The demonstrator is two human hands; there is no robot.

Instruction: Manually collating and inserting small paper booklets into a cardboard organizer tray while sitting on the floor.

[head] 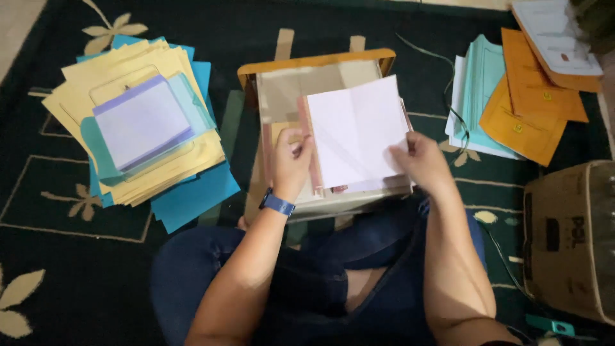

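Note:
I hold a folded white paper piece with a pink edge (pixel 355 131) over a small wooden work stand with a glossy top (pixel 285 86). My left hand (pixel 293 160), with a blue watch on its wrist, grips the paper's left pink edge. On the right edge, my right hand (pixel 419 160) pinches the paper. The sheet lies tilted slightly, its creases showing. More paper pieces lie under it on the stand, mostly hidden.
A stack of yellow, blue and teal paper envelopes (pixel 138 125) lies on the dark carpet at left. Orange and teal envelopes (pixel 519 102) lie at right. A cardboard box (pixel 570 237) stands at lower right. My crossed legs in jeans (pixel 333 282) are below.

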